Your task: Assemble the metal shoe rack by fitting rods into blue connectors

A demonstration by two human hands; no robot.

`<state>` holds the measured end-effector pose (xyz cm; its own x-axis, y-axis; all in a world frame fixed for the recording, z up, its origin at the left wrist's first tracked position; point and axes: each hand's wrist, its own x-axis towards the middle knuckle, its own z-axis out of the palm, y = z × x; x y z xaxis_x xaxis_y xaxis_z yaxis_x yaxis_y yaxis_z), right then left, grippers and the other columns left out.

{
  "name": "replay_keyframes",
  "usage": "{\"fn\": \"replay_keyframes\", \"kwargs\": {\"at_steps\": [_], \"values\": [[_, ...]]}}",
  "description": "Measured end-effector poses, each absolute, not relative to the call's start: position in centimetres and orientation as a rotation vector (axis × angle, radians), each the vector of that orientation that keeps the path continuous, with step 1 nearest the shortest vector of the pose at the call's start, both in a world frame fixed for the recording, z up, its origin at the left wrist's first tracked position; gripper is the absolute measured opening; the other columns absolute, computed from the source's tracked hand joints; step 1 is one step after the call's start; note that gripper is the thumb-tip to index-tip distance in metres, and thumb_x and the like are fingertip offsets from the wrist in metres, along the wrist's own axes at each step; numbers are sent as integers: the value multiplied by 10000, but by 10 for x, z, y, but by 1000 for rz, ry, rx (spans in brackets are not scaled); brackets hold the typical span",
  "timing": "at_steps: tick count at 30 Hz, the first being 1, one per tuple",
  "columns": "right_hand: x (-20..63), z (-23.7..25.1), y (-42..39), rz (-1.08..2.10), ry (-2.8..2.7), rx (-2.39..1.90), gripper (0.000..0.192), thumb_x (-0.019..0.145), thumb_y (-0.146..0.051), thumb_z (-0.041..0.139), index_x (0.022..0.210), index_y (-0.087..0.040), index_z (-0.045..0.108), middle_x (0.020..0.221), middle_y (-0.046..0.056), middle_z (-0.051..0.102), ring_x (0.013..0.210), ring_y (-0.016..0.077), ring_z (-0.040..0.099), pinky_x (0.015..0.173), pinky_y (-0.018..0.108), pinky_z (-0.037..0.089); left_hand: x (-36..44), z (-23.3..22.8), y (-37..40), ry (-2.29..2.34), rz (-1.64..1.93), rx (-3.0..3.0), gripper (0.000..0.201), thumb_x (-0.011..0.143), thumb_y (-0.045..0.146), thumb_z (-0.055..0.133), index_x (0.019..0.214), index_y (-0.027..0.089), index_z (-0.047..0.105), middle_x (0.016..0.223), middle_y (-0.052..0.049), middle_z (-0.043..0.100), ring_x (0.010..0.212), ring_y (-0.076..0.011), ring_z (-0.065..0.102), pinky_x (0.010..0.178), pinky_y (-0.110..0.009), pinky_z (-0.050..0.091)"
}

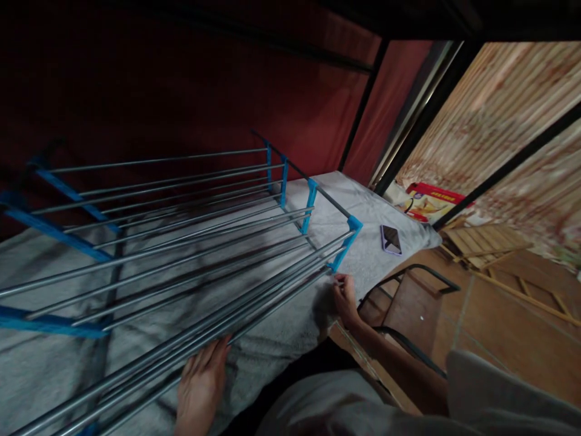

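Your left hand [202,378] lies flat, fingers spread, against the metal rack's [181,242] lower rods. Your right hand [345,297] pinches its blue corner joint [347,239], near a phone [391,238] on the grey blanket [281,327].

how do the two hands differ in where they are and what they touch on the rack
The left hand lies flat, fingers spread, against the near metal rods midway along the rack. The right hand is farther along, fingers curled at the rack's end beside the blue corner connector. The left shows its back; the right shows its side. Both are bare and at the rack's near edge, over the grey blanket.
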<state>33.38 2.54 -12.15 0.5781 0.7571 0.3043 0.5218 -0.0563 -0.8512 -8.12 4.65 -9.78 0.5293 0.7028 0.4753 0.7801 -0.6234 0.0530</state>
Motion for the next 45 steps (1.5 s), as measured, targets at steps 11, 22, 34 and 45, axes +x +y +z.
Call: {"fn": "replay_keyframes", "kwargs": {"at_steps": [11,22,34,45], "values": [[365,-125,67,386,-1043,-1767,282,761,-247,514,1014,-235,635,999,59,690,990,247,610,967,419,498,-82,-100,50,-1259,-692,-2591,400,1037,333,349,1203,202,689,1032,-71,781,881,-228,714,834,-360,517],[361,-111,63,338,-1096,-1820,203,741,-264,491,906,-247,606,748,17,642,718,201,578,694,315,495,-82,-96,50,-1237,-714,-2604,401,1045,345,362,1169,191,711,1040,-61,786,874,-219,719,816,-359,520],[359,-103,65,435,-1034,-1828,223,853,-421,515,891,-231,627,822,60,689,910,264,628,853,397,517,-84,-96,51,-1231,-730,-2574,418,1049,354,349,1147,202,727,1035,-63,793,873,-219,736,783,-355,540],[370,-96,62,547,-1097,-1727,300,879,-471,524,986,-217,643,954,73,708,1055,274,637,984,466,504,-87,-99,51,-1184,-770,-2570,400,1057,390,345,1180,197,674,1070,-50,786,885,-211,729,773,-357,534]]}}
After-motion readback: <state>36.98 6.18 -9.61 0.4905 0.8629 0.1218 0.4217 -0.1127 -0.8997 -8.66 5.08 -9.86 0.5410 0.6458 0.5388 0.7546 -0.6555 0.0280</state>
